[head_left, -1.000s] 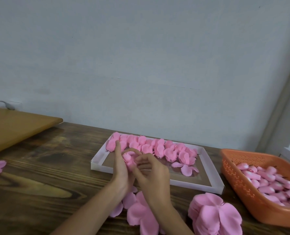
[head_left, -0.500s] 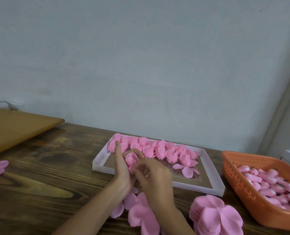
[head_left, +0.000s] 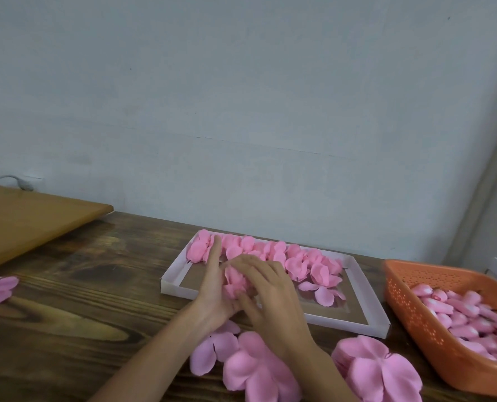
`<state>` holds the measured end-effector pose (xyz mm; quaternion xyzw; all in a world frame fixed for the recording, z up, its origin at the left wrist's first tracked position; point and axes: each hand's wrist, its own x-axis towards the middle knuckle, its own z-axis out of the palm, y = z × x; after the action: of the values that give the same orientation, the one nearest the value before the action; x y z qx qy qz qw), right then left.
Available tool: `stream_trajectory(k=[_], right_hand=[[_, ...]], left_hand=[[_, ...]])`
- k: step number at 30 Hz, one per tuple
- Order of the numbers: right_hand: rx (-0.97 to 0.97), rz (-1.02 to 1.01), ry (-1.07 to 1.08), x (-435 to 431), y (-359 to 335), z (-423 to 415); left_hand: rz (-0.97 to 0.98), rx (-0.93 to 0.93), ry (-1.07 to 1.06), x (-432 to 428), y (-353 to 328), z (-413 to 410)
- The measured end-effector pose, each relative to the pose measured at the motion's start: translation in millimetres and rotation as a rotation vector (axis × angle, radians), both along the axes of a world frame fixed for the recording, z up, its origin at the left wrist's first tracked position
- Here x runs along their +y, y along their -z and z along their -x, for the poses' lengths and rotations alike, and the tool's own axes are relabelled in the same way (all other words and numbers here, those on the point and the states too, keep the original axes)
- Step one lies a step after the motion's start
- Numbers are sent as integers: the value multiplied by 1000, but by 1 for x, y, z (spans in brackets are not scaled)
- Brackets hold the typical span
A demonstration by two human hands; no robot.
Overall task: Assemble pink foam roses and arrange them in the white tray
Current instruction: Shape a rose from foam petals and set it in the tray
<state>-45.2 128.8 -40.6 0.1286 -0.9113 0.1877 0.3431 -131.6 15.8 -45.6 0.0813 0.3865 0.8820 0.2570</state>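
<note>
**Wrapping a petal round the bud, at the near-left corner of the white tray.**

In front of the tray's near wall, flat petal sheets (head_left: pixel 256 369) lie on the wooden table (head_left: pixel 82 300). A thicker stack of sheets (head_left: pixel 378 369) lies in front of its near-right corner.

Above the near wall, the left hand (head_left: pixel 212 291) stands edge-on with fingers straight, backing the half-made rose (head_left: pixel 234 281); its thumb is hidden. The right hand (head_left: pixel 273 297) curls over the rose from the other side, fingers wrapped round the petals. The rose is held between both hands over the white tray (head_left: pixel 172 285), not yet set down.

Finished roses (head_left: pixel 270 250) line the tray's far wall, and one loose petal piece (head_left: pixel 322 294) lies on its floor, right of the hands. An orange basket (head_left: pixel 409 309) of buds (head_left: pixel 459 309) stands right of the tray.

**Technique (judgement).** Thin foam of this kind probably creases and springs back. The curled fingers should roll the petal snugly round the core while the flat hand resists, pressing at the base rather than the rim. The rose would then go beside the existing row, in the gap at the left.

**Change from half a second before.** The right hand has rolled over the top of the rose, covering most of it. The left thumb, then hooked over the bud, is no longer visible. The tray's contents are unchanged.
</note>
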Motion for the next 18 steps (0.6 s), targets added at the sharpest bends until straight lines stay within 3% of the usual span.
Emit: stream_trajectory(k=[4,9,18], right_hand=[[-45,103,-2,7,-5,-1],[-58,173,-50,13,-9,-2],[-56,239,-60,22,-4,4]], left_hand=[[-34,67,183,-5,-1,-2],[-9,381,366,-21,5,1],[474,759,20,-14,8,0]])
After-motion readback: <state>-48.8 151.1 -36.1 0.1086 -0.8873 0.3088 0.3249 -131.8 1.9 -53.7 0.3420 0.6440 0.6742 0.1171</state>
